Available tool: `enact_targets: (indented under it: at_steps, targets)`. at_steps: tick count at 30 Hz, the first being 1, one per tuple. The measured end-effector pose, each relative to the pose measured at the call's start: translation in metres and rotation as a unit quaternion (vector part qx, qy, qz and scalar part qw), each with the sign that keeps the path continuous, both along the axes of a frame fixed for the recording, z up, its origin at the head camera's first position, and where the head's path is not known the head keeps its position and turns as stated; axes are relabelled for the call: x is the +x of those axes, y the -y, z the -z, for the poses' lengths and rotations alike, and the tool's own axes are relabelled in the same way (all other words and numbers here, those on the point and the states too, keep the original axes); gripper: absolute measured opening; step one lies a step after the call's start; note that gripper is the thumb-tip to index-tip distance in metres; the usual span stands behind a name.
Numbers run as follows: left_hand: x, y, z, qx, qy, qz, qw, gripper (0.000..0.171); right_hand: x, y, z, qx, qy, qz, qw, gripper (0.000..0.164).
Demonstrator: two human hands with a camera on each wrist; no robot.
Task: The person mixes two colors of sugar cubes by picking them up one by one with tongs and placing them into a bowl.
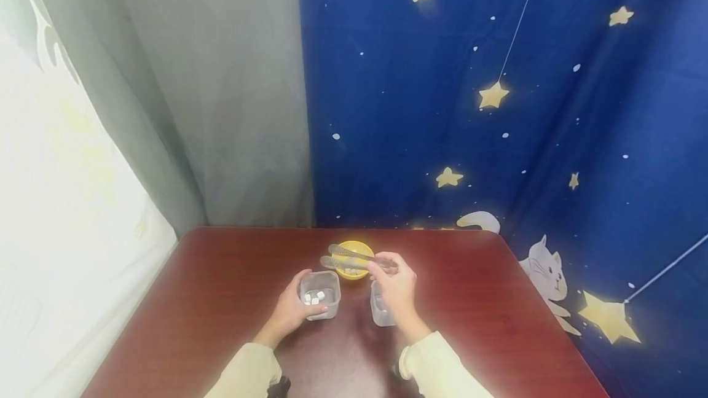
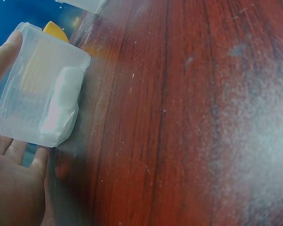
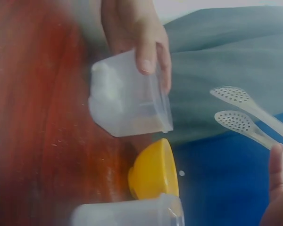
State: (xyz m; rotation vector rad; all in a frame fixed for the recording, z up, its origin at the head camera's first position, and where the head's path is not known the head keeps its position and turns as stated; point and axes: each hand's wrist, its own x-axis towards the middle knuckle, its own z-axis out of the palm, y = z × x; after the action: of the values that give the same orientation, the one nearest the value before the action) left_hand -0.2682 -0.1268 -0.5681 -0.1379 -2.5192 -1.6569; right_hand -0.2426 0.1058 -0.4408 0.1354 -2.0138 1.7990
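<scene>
Tongs (image 1: 354,265): raised above the yellow bowl (image 3: 153,169), clear of it in the right wrist view. Long axis runs crosswise, perforated heads to the left, handle end to the right. Heads are parted, nothing between them; in the head view they reach past the bowl's left rim, toward the far side of the left tub (image 1: 327,312).

Hands: the right hand (image 1: 397,281) pinches the tongs at the handle end; the left hand (image 1: 293,306) grips the left tub by its side, thumb at the near wall. Bowl sits beyond and between both, right hand nearer in the head view.

Left tub: lies nearer the person than the bowl and to its left; white cubes (image 1: 320,295) inside. Whether its base touches the worktop (image 1: 249,263): cannot tell. Pale pieces also show in the bowl.

Right tub (image 1: 377,307): just beside the bowl on the near right, partly hidden beneath the right hand; contents unclear.

Backdrop: starry blue curtain (image 1: 398,109) beyond the worktop.
</scene>
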Motion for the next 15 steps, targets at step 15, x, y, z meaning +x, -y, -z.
enact_targets:
  at_steps: [15]
  targets:
    - [0.000,-0.001,0.002,-0.001,-0.007,-0.002,1.0000,0.098,-0.014,0.010,0.047,0.048,0.039,-0.036,0.997,0.022]
